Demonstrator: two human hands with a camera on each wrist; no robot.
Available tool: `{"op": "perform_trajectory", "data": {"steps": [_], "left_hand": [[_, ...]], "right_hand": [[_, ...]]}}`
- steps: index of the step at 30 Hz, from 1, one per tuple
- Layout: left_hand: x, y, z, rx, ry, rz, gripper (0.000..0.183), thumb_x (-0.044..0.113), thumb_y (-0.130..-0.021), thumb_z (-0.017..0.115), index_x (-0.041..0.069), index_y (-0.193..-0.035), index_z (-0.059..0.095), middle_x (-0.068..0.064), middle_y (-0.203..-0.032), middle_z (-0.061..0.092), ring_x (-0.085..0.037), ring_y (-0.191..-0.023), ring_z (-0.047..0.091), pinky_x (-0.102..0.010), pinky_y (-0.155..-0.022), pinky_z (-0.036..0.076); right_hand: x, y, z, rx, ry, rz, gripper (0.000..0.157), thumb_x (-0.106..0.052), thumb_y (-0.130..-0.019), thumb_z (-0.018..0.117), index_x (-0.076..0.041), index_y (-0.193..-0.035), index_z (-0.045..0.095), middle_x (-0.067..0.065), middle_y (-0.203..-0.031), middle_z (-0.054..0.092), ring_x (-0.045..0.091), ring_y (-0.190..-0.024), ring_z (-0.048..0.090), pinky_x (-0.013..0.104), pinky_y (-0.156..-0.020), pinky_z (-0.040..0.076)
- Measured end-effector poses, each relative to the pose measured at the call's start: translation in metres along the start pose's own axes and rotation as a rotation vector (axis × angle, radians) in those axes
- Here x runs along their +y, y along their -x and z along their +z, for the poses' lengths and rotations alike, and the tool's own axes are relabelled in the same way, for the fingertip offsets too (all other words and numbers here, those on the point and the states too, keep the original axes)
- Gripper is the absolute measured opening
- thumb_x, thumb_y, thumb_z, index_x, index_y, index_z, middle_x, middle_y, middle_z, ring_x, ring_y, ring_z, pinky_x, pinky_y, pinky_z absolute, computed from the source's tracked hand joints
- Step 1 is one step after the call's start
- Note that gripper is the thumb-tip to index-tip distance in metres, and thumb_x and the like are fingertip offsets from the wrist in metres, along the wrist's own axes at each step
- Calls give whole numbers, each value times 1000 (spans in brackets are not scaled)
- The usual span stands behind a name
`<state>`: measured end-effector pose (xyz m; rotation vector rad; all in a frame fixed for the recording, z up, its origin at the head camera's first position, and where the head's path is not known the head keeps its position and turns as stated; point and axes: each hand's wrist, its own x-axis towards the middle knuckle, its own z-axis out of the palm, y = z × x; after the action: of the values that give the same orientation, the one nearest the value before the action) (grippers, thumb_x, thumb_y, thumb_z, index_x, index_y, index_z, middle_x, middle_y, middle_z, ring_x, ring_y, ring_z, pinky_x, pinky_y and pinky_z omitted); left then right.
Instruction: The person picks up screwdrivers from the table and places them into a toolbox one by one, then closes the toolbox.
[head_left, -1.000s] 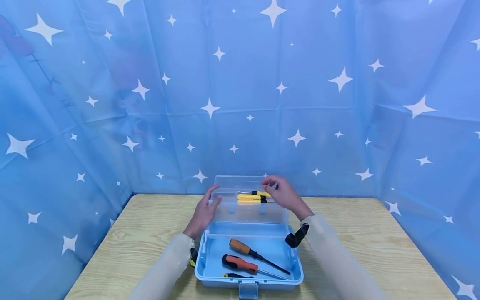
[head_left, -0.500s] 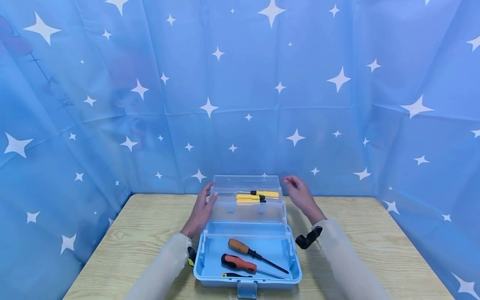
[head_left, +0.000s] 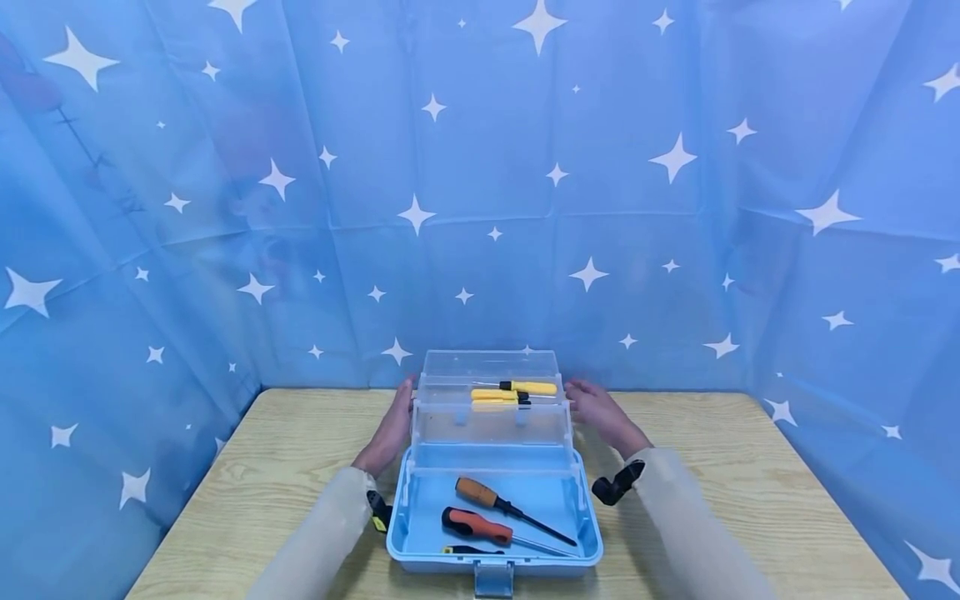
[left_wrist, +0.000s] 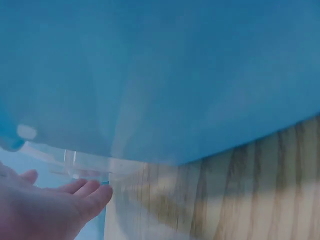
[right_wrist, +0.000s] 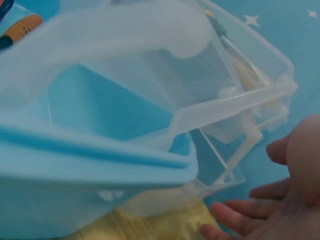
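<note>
A light blue toolbox point(head_left: 555, 565) stands unlatched, its clear stepped trays point(head_left: 487, 429) raised toward the back. Inside the base lie a brown-handled screwdriver point(head_left: 476, 490), a red-and-black screwdriver point(head_left: 480, 527) and a small black-and-yellow tool point(head_left: 468, 550), partly hidden by the rim. Several small yellow screwdrivers point(head_left: 534, 387) rest in a tray. My left hand point(head_left: 390, 431) is by the trays' left side, fingers extended in the left wrist view. On the other side, my right hand point(head_left: 606, 415) has its fingers spread beside the tray arms in the right wrist view. Neither hand holds anything.
The toolbox sits on a wooden table point(head_left: 720, 467), whose bare wood shows on both sides. Behind the table's back edge hangs a blue curtain point(head_left: 480, 267) with white stars. A front latch point(head_left: 493, 580) hangs down from the box.
My right hand has moved away from the yellow screwdrivers to the right and down beside the trays. The left hand has slid down and slightly left. The tools stay put.
</note>
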<state>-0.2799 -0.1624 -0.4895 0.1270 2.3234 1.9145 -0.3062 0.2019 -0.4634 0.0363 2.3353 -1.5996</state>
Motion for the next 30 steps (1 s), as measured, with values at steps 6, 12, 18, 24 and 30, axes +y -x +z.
{"op": "perform_trajectory", "data": {"steps": [6,12,18,24,30], "left_hand": [[0,2,-1,-25,60,-35,73,66,-100,9,24,-160,6,-20,-156,35,-41,-144,33,-60,-117,24],[-2,2,-4,-47,45,-52,78,70,-98,9,23,-160,3,-19,-158,33,-39,-146,29,-59,-118,22],[-1,0,-5,-60,47,-62,83,75,-95,9,24,-160,3,-18,-158,32,-38,-146,28,-59,-118,21],[0,-1,-7,-68,52,-49,87,77,-93,9,23,-160,3,-21,-158,31,-39,-147,27,-59,-118,22],[5,-1,-10,-77,91,-17,90,76,-94,11,17,-160,4,-21,-161,25,-38,-149,21,-56,-120,17]], "right_hand": [[0,1,4,-48,-40,-8,55,-35,-108,33,0,-151,35,24,-151,40,43,-137,41,57,-105,43],[1,0,3,-34,-50,20,54,-34,-108,33,0,-150,36,23,-148,43,40,-133,45,55,-101,48],[0,-1,2,-30,-88,30,52,-40,-108,34,-5,-146,45,18,-142,50,37,-129,49,53,-98,50],[-4,-1,2,-39,-135,13,56,-47,-106,34,-9,-147,43,18,-145,49,38,-132,47,52,-98,50],[-7,0,2,-77,-176,-16,73,-57,-104,31,-5,-154,29,22,-157,32,44,-142,34,58,-106,42]]}}
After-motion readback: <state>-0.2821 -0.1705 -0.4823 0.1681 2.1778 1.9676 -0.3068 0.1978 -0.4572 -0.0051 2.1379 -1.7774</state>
